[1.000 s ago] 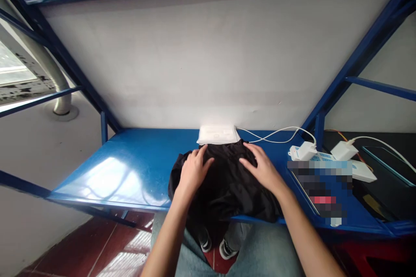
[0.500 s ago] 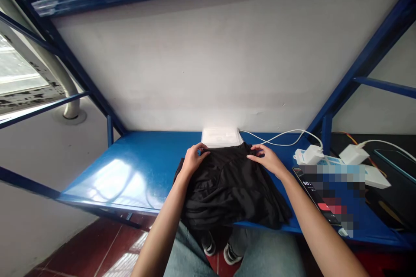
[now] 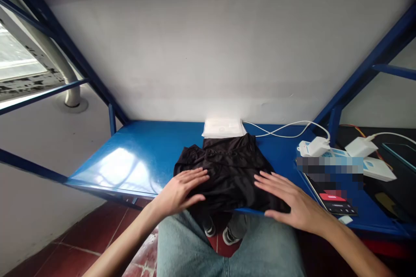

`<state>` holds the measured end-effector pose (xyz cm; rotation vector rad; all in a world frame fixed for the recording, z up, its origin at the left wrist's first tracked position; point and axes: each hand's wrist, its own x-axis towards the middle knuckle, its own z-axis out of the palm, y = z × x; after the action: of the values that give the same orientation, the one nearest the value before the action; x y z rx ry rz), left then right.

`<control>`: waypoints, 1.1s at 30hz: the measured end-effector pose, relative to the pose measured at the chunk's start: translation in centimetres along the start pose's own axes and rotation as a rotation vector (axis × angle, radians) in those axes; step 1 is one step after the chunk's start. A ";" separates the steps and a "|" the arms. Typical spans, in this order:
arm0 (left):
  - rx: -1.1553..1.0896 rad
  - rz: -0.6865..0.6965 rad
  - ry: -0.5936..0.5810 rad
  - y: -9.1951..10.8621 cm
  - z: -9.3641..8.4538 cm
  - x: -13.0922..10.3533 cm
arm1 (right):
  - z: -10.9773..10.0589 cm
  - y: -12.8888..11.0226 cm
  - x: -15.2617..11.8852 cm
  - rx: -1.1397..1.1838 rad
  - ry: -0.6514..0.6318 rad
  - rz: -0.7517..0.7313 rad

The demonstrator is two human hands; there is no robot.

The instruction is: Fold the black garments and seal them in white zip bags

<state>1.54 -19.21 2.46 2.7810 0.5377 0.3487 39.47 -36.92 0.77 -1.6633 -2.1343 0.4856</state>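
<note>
Head view shows a crumpled black cloth (image 3: 232, 177) on the blue table (image 3: 152, 147), close to the front edge, with its far end just in front of a flat white packet (image 3: 224, 128) by the wall. The left hand (image 3: 175, 190) is over the cloth's left side and the right hand (image 3: 292, 201) is over its right side, both with straight fingers and thumbs spread wide, not pinching anything, though I cannot tell how hard they press. Off to the right are a phone (image 3: 336, 203) and a white power strip (image 3: 378, 168) with chunky plugs (image 3: 319, 146) in it.
</note>
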 end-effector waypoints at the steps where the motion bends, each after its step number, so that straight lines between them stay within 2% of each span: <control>1: -0.002 0.012 -0.042 0.2 0.3 -1.0 | 0.2 -0.1 -0.7 0.000 -0.082 -0.006; 4: 0.003 -0.008 -0.108 0.2 1.1 -3.0 | 0.5 0.6 -2.3 -0.023 -0.184 0.010; 7: -0.027 -0.026 -0.145 -0.2 1.0 -3.4 | 0.3 1.3 -3.2 -0.041 -0.179 0.016; 10: -0.068 -0.011 -0.174 -0.1 0.0 -3.2 | -0.2 1.3 -3.6 0.010 -0.144 0.063; 13: -0.120 -0.010 -0.179 0.2 -1.3 -2.6 | -0.3 1.2 -3.5 0.125 -0.046 0.140; 16: -0.247 -0.029 -0.139 0.0 -2.3 -1.6 | 0.2 1.8 -2.6 0.257 0.116 0.305; 18: -0.365 -0.080 -0.091 -0.3 -2.6 -0.8 | 0.7 2.2 -1.7 0.319 0.232 0.421; 20: -0.469 -0.157 -0.056 -0.5 -2.9 0.0 | 0.9 2.3 -0.8 0.353 0.319 0.471; 23: -0.545 -0.227 -0.070 -0.5 -3.3 1.1 | 0.7 1.6 -0.3 0.349 0.388 0.484; 25: -0.554 -0.239 -0.103 -0.3 -3.6 1.5 | 0.2 0.6 -0.5 0.308 0.334 0.442; 29: -0.529 -0.240 -0.136 -0.1 -3.5 1.5 | -0.2 -1.3 -1.5 0.179 0.164 0.253; 33: -0.462 -0.226 -0.113 -0.6 -2.7 1.0 | 0.2 -1.1 -1.4 0.218 0.223 0.258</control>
<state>1.51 -17.68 4.96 2.2555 0.6429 0.2286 38.75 -38.56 1.06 -1.7820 -1.6563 0.5558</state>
